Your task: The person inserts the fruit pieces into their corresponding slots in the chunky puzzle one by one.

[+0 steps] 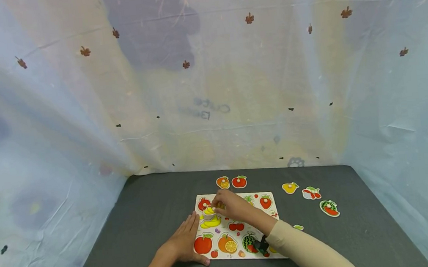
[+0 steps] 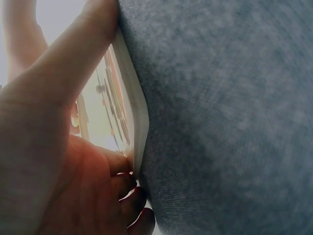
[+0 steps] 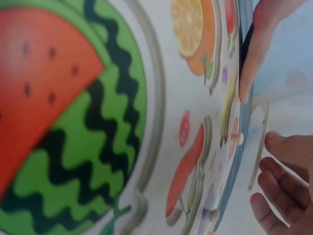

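A white fruit puzzle board (image 1: pixel 250 225) lies on the dark table, printed with shallow fruit shapes. Along its left edge rests my left hand (image 1: pixel 183 242), fingers straight and thumb at the front corner. Up close in the left wrist view, that hand's fingers (image 2: pixel 124 186) touch the board's side. Above the board's upper left, my right hand (image 1: pixel 233 206) pinches a banana puzzle piece (image 1: pixel 208 210) over the printed bananas (image 1: pixel 211 222). The right wrist view shows this thin piece (image 3: pixel 259 147) edge-on at the fingertips, raised off the board.
Beyond the board lie an orange piece (image 1: pixel 223 182) and a red fruit piece (image 1: pixel 239 182). To the right are a pear piece (image 1: pixel 290 188), a red-and-green piece (image 1: pixel 311 193) and a watermelon piece (image 1: pixel 329 208). Another piece (image 1: pixel 298 227) shows partly behind the right sleeve.
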Motion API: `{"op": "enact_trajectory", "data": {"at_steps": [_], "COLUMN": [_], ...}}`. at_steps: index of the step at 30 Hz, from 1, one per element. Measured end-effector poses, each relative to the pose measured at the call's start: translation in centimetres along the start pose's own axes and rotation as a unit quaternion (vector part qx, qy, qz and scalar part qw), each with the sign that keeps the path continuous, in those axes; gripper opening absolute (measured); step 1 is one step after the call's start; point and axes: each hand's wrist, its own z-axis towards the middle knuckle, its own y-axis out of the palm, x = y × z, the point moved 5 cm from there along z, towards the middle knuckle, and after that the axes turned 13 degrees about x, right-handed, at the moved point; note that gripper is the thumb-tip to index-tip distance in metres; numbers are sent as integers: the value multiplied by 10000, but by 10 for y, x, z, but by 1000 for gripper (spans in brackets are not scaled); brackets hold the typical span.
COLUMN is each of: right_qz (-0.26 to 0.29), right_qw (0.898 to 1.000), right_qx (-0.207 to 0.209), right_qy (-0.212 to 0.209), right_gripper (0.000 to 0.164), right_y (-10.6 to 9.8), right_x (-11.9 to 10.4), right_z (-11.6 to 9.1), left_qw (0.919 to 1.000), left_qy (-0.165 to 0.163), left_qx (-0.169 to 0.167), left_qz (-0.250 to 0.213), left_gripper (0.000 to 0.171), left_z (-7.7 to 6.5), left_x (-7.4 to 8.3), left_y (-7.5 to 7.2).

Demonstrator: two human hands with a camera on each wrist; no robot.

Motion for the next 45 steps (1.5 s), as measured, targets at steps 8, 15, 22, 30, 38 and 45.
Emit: {"op": "enact_trajectory", "data": {"at_steps": [8, 15, 22, 30, 38, 45], "right_qz": [-280, -369, -430, -808, -887, -1030], "right_qw": [9991, 9984, 9976, 9948, 9943, 9928], "right_qx": [-206, -335, -448, -453, -445, -465], "right_qy": [-226, -272, -317, -414, -401, -403], "right_gripper": [11, 8, 7, 7, 6, 6], "right_y": [7, 12, 17, 25, 26, 27], "right_x": [-7, -11, -14, -13, -18, -19], "right_z": [-7, -10, -10, -7, -8, -8], "left_qw": [9999, 9999, 9999, 9999, 9999, 9995], "left_qy": [102, 69, 53, 91, 133, 251], "left_qx": [36, -24, -22, -56, 15, 53], "left_qz": [31, 129, 159, 96, -5, -157], "left_gripper": [146, 145, 145, 146, 143, 149], "left_z": [0, 0, 0, -1, -2, 0], "left_x": [2, 4, 4, 3, 5, -2], "left_y": [-3, -5, -5, -5, -5, 1]}}
